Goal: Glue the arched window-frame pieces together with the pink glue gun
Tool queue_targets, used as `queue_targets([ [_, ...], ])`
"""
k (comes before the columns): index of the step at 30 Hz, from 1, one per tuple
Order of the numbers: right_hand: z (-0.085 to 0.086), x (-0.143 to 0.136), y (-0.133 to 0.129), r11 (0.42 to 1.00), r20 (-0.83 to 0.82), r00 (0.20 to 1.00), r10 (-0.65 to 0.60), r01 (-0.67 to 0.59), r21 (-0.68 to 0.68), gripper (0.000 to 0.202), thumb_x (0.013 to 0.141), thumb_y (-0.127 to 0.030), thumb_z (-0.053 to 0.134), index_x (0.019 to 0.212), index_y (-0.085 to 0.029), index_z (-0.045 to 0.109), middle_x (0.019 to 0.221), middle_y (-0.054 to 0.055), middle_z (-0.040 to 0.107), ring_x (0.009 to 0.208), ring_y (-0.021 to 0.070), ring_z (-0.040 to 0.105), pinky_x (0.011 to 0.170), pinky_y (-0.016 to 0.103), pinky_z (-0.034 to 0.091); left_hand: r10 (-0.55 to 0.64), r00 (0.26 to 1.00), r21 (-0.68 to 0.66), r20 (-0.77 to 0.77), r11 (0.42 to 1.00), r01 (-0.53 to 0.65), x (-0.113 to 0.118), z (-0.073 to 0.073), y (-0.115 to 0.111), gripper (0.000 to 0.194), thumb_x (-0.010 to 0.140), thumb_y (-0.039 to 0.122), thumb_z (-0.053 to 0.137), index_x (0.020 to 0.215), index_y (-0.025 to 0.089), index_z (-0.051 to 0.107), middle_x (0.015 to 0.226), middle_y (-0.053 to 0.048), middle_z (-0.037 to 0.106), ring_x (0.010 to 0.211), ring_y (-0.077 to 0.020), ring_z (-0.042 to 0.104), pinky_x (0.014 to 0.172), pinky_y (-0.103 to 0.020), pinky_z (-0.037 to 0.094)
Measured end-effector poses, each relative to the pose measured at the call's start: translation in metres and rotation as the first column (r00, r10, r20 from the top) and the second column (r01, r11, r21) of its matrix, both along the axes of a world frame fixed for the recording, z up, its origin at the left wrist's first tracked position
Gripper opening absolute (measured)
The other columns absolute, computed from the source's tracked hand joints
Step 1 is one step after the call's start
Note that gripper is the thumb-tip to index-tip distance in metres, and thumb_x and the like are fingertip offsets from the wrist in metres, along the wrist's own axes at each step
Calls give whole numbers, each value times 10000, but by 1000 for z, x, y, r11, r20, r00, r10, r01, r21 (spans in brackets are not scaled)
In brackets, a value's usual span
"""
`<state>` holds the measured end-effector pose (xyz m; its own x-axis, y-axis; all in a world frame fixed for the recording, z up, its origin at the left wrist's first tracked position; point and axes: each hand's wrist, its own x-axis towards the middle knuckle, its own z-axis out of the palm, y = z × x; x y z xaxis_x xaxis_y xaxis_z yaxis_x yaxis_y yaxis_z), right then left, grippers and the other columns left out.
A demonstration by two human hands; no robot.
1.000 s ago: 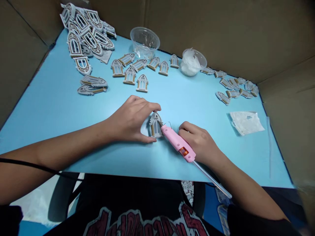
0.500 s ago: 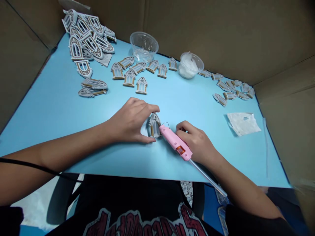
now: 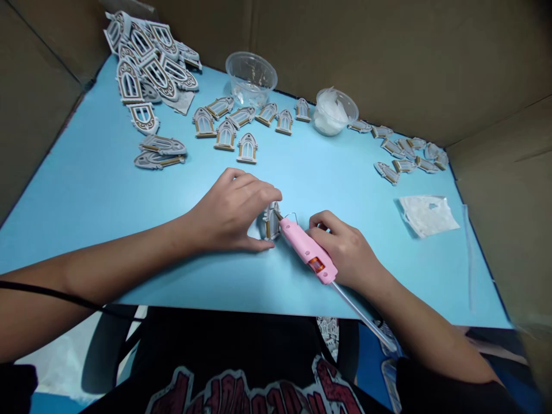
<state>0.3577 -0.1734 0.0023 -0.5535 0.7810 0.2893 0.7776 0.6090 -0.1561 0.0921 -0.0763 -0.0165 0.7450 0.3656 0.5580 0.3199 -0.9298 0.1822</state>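
Note:
Between the thumb and fingers of my left hand [image 3: 235,213], a small arched window piece [image 3: 271,222] is held tilted on its side over the blue table [image 3: 181,287]. My right hand [image 3: 345,244] grips a pink glue gun [image 3: 307,248] with a clear glue stick [image 3: 364,316] sticking out of its back. The gun's metal tip is at the upper right part of the piece; whether they touch is too small to tell.
Larger arched frames [image 3: 149,63] are piled at the back left. Several small window pieces [image 3: 225,135] lie near a clear tub [image 3: 251,77]. Beyond are a tub of white material [image 3: 332,113], more pieces [image 3: 404,165], a white packet [image 3: 428,215] and a clear stick [image 3: 469,259].
The window piece has turned between my left fingers, from facing up to more on its side. My right hand and the glue gun are nearly where they were.

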Motion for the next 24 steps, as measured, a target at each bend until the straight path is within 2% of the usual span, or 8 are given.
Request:
queue_targets([
  [4, 1, -1, -2, 1000, 7, 1000, -14, 14, 12, 215, 915, -113, 477, 768, -160, 626, 929, 108, 636, 622, 113, 514, 505, 244, 384, 17, 999, 59, -36, 998, -14, 1, 0, -1, 507, 894, 532, 736, 1221, 169, 602, 1190, -123, 767, 1049, -310, 691, 942, -466, 410],
  [9, 2, -3, -4, 999, 0, 999, -38, 38, -12, 201, 908, -117, 482, 785, -153, 636, 945, 113, 642, 634, 116, 527, 512, 245, 396, 53, 995, 172, -85, 984, -37, 2, 2, -2, 425, 958, 555, 653, 1183, 199, 599, 1177, -97, 777, 1004, -283, 692, 938, -453, 409],
  [14, 2, -4, -8, 997, 0, 998, -58, 58, -47, 175, 911, -131, 493, 818, -160, 638, 977, 112, 635, 650, 123, 529, 512, 251, 379, 15, 1000, 324, 7, 946, -17, 2, 1, 0, 415, 1000, 577, 594, 1180, 205, 547, 1135, -89, 785, 930, -246, 671, 897, -443, 431],
  [18, 1, -4, -8, 995, 16, 997, -76, 76, -57, 166, 902, -129, 498, 830, -161, 644, 984, 112, 622, 671, 131, 529, 526, 259, 376, 23, 998, 302, -50, 953, -6, 0, 2, 0, 373, 1008, 561, 577, 1205, 245, 546, 1212, -91, 771, 971, -250, 669, 902, -462, 429],
  [21, -1, 3, -4, 970, 54, 970, -238, 240, -33, 102, 876, -197, 550, 825, -170, 634, 1002, 117, 610, 655, 137, 477, 528, 283, 350, -22, 1000, 306, -15, 952, 26, 0, 3, -2, 390, 1000, 548, 603, 1212, 224, 556, 1199, -116, 770, 951, -261, 670, 895, -473, 425],
  [22, -2, 7, -2, 949, 62, 947, -314, 315, -14, 84, 859, -222, 574, 810, -175, 623, 1004, 117, 604, 642, 135, 449, 522, 289, 332, -31, 999, 276, -6, 961, 32, 0, 3, -2, 400, 996, 547, 615, 1216, 219, 554, 1198, -117, 768, 956, -263, 671, 900, -469, 424],
  [24, -1, 15, 3, 904, 46, 903, -426, 426, 25, 81, 834, -246, 606, 779, -188, 597, 1011, 114, 598, 617, 127, 403, 513, 294, 304, -11, 1000, 120, -19, 993, 14, -1, -2, -2, 443, 972, 554, 662, 1237, 221, 540, 1224, -109, 753, 1014, -272, 674, 928, -456, 424],
])
